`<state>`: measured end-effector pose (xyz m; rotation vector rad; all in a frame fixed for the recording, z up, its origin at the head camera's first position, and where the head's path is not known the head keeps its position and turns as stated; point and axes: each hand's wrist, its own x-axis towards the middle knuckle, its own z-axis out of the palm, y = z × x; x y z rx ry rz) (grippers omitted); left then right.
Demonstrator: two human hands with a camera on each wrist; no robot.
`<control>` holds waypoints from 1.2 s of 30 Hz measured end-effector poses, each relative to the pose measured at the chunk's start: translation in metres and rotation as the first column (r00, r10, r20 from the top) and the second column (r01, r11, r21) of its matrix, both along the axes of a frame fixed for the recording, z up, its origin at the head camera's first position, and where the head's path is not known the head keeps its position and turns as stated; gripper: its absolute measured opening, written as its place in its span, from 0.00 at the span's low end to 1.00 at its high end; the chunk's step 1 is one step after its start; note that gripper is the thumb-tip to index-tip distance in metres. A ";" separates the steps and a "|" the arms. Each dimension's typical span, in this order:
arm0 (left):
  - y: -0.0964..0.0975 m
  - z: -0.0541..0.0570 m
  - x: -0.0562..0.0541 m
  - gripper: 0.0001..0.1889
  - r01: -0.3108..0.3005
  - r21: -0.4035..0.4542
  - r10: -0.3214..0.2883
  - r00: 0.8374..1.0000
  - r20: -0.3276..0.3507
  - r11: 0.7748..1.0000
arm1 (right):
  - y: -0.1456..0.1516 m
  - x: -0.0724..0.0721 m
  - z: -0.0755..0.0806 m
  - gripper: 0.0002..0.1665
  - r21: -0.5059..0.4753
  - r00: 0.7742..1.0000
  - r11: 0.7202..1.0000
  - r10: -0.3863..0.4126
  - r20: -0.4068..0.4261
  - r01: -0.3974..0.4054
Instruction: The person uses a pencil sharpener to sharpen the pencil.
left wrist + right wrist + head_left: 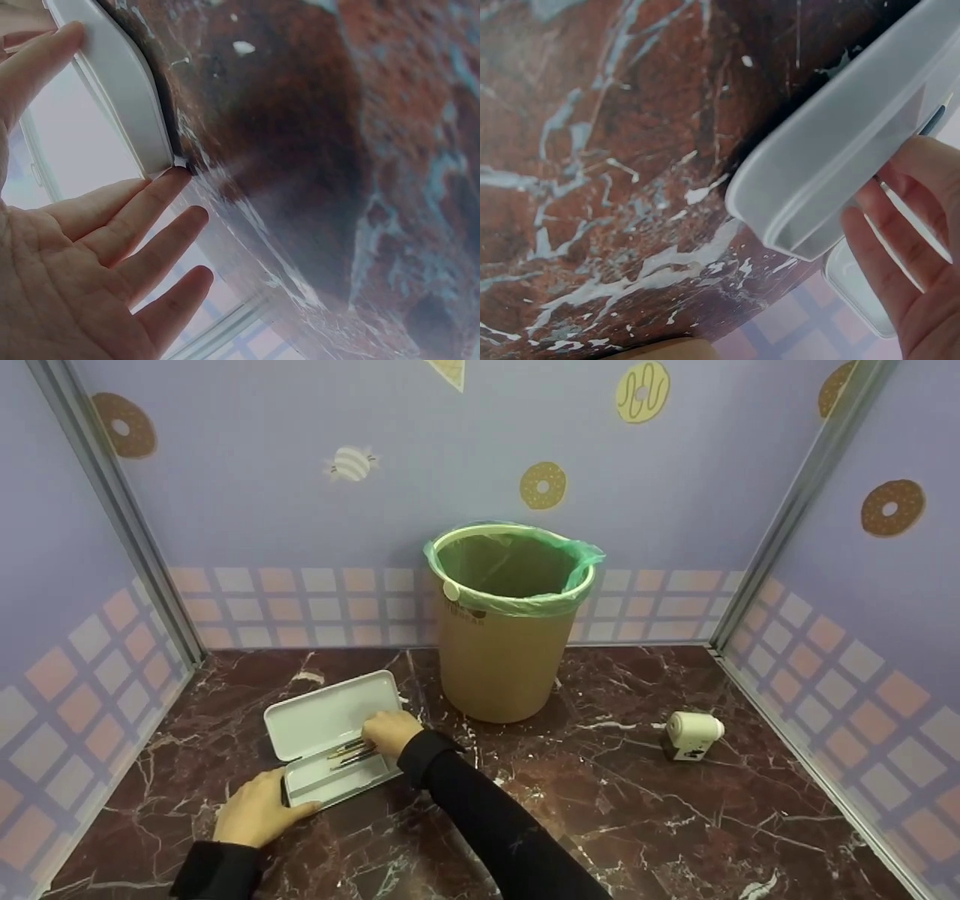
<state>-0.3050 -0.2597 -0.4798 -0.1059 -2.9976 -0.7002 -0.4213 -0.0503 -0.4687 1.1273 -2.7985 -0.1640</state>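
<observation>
The left hand [255,812], fingers straight and spread, touches the case [322,721]; the right hand [391,733], fingers bent, is by the pens [345,751], its hold unclear.

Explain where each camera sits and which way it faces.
Head: on the person's head, facing forward and down at the white case, bin and tabletop; left hand, right hand and black sleeves show.
Left wrist: on that wrist, facing the case's left end; the left hand shows.
Right wrist: on that wrist, facing the case's right end; the right hand shows.
Both wrist views share the case and tabletop.
</observation>
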 end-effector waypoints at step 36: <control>0.000 -0.003 0.003 0.42 0.002 -0.019 -0.002 1.000 -0.013 1.000 | 0.012 0.000 -0.003 0.07 0.116 0.979 0.990 0.102 -0.176 -0.082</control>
